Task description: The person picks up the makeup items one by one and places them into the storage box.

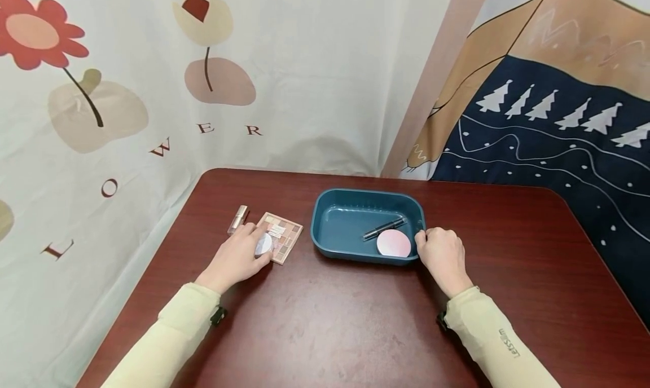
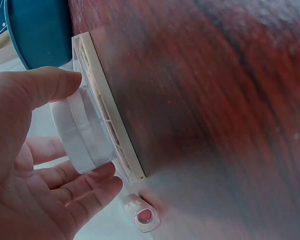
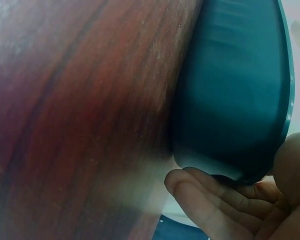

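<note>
My left hand point(image 1: 237, 257) holds a round jar point(image 2: 82, 130) with a white lid and clear body between thumb and fingers. That jar sits on, or just over, a flat eyeshadow palette point(image 1: 287, 237) lying on the table. Beside the fingers is a small lip colour tube point(image 1: 238, 219) with a clear end, showing red in the left wrist view. At the right end of a dark teal basin point(image 1: 355, 193), my right hand point(image 1: 442, 255) grips the rim, thumb on top and fingers outside. Inside the basin lie a slim black pen-like stick point(image 1: 384, 228) and a pink round compact point(image 1: 394, 243).
The dark red wooden table point(image 1: 325, 320) has rounded far corners. A pale curtain point(image 1: 315, 66) with printed flowers and letters hangs behind and to the left. Another patterned cloth point(image 1: 548, 134) with printed trees hangs at the right.
</note>
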A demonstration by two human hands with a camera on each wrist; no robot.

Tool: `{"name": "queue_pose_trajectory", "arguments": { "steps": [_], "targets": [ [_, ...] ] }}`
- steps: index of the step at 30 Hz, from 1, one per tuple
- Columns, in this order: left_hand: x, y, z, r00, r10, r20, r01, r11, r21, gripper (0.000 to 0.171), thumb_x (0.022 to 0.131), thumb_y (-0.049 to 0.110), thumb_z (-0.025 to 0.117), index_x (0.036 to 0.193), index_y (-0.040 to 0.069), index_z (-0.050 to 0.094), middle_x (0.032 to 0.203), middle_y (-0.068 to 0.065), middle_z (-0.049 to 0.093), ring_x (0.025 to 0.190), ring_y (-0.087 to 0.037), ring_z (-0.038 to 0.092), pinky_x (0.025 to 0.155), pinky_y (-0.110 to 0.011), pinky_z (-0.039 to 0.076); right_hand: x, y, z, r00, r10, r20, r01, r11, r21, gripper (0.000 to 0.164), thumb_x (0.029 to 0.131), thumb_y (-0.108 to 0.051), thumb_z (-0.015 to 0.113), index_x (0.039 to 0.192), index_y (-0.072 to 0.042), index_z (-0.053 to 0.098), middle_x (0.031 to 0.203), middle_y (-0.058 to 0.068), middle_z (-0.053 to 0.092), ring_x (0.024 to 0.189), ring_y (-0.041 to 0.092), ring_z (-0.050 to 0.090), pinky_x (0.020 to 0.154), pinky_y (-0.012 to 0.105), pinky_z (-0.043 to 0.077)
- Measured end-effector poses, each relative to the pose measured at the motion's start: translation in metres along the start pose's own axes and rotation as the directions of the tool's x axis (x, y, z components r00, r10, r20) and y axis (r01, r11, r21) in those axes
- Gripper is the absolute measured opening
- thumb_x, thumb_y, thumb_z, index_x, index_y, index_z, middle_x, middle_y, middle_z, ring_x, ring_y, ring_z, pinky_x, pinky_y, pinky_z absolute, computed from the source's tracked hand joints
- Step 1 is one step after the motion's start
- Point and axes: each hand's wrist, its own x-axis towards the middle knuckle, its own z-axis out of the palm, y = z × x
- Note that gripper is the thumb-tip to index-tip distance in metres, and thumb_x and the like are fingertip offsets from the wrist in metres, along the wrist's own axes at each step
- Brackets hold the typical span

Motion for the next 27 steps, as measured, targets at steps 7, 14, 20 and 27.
{"name": "queue_pose_trajectory", "arguments": {
  "steps": [7,14,20,27],
  "targets": [
    [-0.002,-0.002,0.004,0.999,0.015,-0.033,-0.016,0.999,-0.028,0.063,0.087,0.023,0.077,0.141,-0.004,0.059,0.107,-0.019,0.062,0.09,-0.03,0.055,0.075,-0.046,0.052,0.0,0.0,-0.001,1.0,-0.014,0.004,0.014,1.0,-0.003,0.049,0.096,-0.009,0.057,0.047,-0.009,0.05,0.045,0.004,0.04,0.045,0.03,0.045,0.043,0.04,0.039],
    [-0.002,0.0,0.002,0.996,0.053,-0.071,-0.056,0.998,-0.04,0.061,0.087,0.022,0.078,0.138,-0.006,0.06,0.108,-0.02,0.063,0.094,-0.032,0.056,0.081,-0.048,0.053,0.0,-0.001,-0.003,1.0,-0.009,0.007,0.009,1.0,-0.003,0.049,0.096,-0.008,0.057,0.047,-0.009,0.05,0.045,0.003,0.039,0.045,0.028,0.044,0.044,0.038,0.038],
    [-0.002,0.004,0.0,0.992,0.085,-0.09,-0.09,0.995,-0.049,0.059,0.087,0.023,0.077,0.135,-0.009,0.06,0.113,-0.022,0.063,0.102,-0.035,0.056,0.088,-0.049,0.052,0.0,-0.001,-0.003,1.0,-0.012,0.015,0.013,1.0,-0.004,0.049,0.096,-0.009,0.056,0.048,-0.009,0.05,0.045,0.004,0.04,0.045,0.029,0.044,0.044,0.038,0.038],
    [0.001,0.009,-0.002,0.986,0.111,-0.121,-0.119,0.991,-0.056,0.056,0.086,0.021,0.077,0.131,-0.009,0.062,0.112,-0.02,0.063,0.101,-0.034,0.055,0.087,-0.046,0.051,-0.001,-0.002,-0.002,1.0,-0.012,0.006,0.012,1.0,-0.004,0.049,0.096,-0.008,0.057,0.047,-0.008,0.05,0.045,0.004,0.04,0.045,0.029,0.044,0.043,0.039,0.038]
  ]
}}
